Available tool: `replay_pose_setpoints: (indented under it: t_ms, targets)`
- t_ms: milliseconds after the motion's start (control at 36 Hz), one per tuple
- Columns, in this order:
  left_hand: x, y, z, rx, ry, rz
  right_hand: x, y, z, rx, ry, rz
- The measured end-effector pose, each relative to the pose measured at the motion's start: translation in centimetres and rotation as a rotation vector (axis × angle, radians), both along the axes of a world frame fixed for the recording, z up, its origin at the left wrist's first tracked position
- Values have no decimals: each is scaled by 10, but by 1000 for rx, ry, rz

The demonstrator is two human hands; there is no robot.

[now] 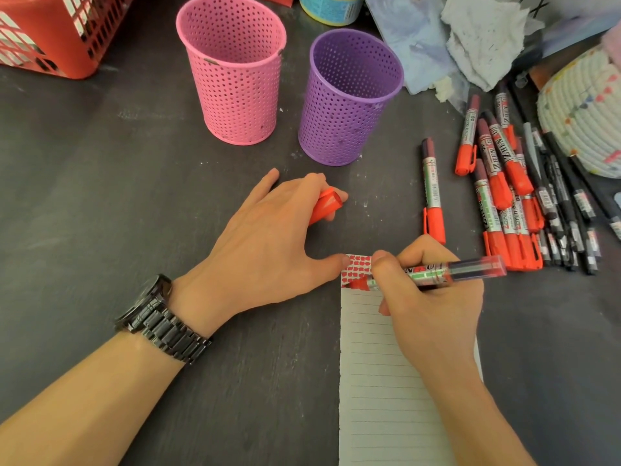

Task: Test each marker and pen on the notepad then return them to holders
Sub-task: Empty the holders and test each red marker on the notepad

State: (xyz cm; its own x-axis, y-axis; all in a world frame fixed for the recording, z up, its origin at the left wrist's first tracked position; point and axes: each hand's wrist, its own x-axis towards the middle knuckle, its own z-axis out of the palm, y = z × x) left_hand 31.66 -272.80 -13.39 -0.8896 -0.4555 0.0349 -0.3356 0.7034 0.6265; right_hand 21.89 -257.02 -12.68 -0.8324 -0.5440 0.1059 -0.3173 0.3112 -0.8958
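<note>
Grasping an uncapped red marker point(428, 274) in the right hand point(433, 314), fingers curled round the barrel, red tip down on the printed top strip of the lined notepad point(379, 381). Just left of the grip, pressing the notepad's top corner with the thumb of the left hand point(268, 243), its other fingers curled over the red cap point(327, 203); black wristwatch point(158, 314) on that wrist.

From the grip toward the body, only lined paper, running out at the lower frame edge. Left of both hands, and between the left hand and the holders, open dark tabletop point(100, 196).

Just beyond the grip, a lone capped marker point(431, 190); further right, a crowded pile of red markers point(500, 183) and black pens point(564, 213), close against a woven bowl point(584, 116).

Far beyond the grip, upright and slightly apart, a purple holder point(349, 99) and a pink holder point(235, 72), showing only perforated inner walls. At the far left, a red basket point(60, 31), contents unclear. Behind the purple holder, crumpled tissue point(484, 38).
</note>
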Motion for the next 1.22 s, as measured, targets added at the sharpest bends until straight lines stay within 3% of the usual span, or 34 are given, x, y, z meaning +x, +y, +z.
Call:
replay_pose_setpoints:
  t_ms: [806, 1028, 1222]
  targets:
    - [4, 6, -5, -34, 86, 16, -1, 5, 2, -116, -49, 6]
    - [7, 12, 5, -44, 67, 57, -1, 4, 14, -142, -132, 67]
    - [11, 17, 9, 43, 123, 107, -5, 11, 12, -393, -365, 122]
